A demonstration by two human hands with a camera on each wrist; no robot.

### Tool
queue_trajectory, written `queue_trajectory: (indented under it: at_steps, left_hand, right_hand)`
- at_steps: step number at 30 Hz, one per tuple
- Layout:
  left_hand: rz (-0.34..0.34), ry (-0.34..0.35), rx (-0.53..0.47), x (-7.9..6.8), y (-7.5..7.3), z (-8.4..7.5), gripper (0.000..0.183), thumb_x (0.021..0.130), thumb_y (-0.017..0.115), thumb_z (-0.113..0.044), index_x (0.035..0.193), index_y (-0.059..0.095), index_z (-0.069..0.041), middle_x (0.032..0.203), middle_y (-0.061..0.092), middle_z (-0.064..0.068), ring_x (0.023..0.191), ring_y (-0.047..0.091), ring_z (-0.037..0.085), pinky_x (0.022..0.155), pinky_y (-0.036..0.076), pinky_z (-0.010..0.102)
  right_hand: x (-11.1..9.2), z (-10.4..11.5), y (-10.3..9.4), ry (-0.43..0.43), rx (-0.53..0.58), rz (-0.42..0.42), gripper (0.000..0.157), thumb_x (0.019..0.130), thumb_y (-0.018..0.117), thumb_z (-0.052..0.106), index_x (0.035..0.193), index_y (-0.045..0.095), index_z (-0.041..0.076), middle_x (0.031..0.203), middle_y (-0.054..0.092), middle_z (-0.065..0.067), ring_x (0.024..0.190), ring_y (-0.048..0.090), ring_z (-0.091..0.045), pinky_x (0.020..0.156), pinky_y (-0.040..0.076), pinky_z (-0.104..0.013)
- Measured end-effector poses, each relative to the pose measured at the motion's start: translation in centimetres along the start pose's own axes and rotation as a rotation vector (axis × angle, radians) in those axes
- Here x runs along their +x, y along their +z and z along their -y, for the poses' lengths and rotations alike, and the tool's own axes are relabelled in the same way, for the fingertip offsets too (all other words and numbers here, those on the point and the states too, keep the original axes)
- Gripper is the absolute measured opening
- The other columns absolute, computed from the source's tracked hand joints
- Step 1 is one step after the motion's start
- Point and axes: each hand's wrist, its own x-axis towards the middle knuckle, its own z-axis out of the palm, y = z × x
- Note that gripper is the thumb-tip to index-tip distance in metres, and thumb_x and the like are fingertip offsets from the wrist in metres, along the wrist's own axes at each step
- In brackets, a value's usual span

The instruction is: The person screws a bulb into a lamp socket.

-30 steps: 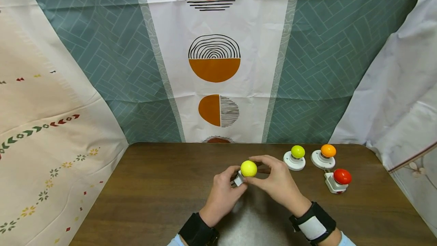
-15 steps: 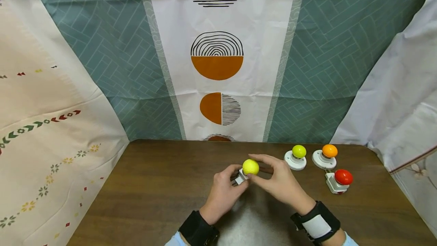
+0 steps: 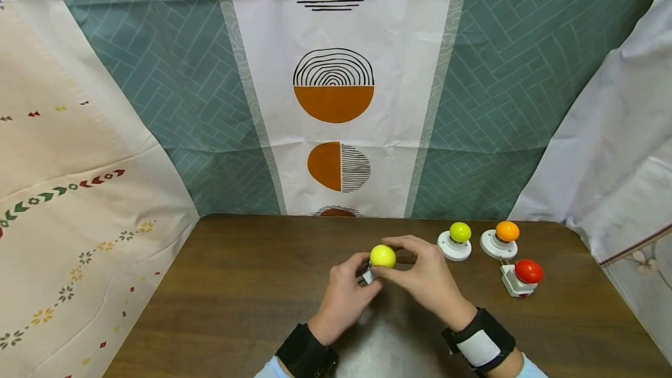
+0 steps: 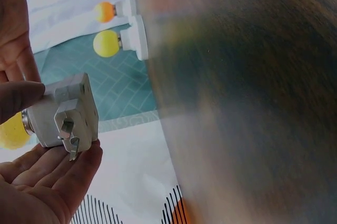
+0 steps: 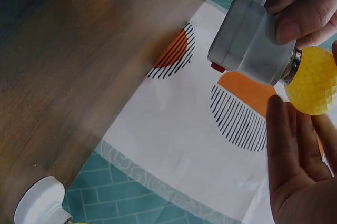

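Note:
My left hand grips a white plug-in lamp socket, thumb on one side and fingers on the other. Two metal prongs stick out of its back in the left wrist view, and a bit of red shows on its edge in the right wrist view. A round yellow light bulb with a faceted surface sits at the socket's mouth, part of its metal base showing. Around the bulb, my right hand holds it between thumb and fingers. Both hands are raised above the wooden table.
At the back right of the table stand a green bulb and an orange bulb in round white sockets. Closer in, a red bulb sits in a plug-in socket. Patterned cloth hangs behind.
Over the last half second my right hand and the yellow bulb have shifted slightly left. My left hand keeps its grip on the socket, nearly still.

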Motion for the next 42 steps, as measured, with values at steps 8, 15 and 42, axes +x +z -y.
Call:
queue_trajectory:
  at_steps: [8, 15, 42]
  left_hand:
    - [-0.014, 0.022, -0.003, 0.2, -0.1, 0.2, 0.039, 0.084, 0.067, -0.036, 0.117, 0.057, -0.015, 0.107, 0.061, -0.007, 0.095, 0.057, 0.004, 0.077, 0.048, 0.026]
    - [-0.001, -0.023, -0.003, 0.1, -0.2, 0.1, 0.037, 0.082, 0.069, -0.034, 0.113, 0.058, -0.016, 0.102, 0.061, -0.009, 0.091, 0.058, 0.006, 0.075, 0.048, 0.025]
    - [-0.008, -0.003, 0.002, 0.1, 0.0, 0.4, 0.037, 0.084, 0.068, -0.027, 0.117, 0.057, -0.016, 0.108, 0.061, -0.007, 0.096, 0.058, 0.006, 0.076, 0.047, 0.024]
  right_hand:
    - [0.1, 2.7, -1.1, 0.013, 0.009, 0.060, 0.057, 0.072, 0.080, 0.023, 0.123, 0.057, 0.015, 0.121, 0.055, 0.001, 0.107, 0.054, -0.016, 0.083, 0.047, -0.033]
    - [0.2, 3.7, -1.8, -0.032, 0.026, 0.167, 0.059, 0.076, 0.073, 0.007, 0.131, 0.051, 0.008, 0.130, 0.050, -0.006, 0.116, 0.049, -0.019, 0.088, 0.043, -0.036]
    - [0.1, 3.6, -1.4, -0.024, 0.082, 0.062, 0.042, 0.073, 0.077, 0.006, 0.112, 0.063, 0.007, 0.112, 0.060, -0.005, 0.102, 0.058, -0.021, 0.079, 0.048, -0.036]
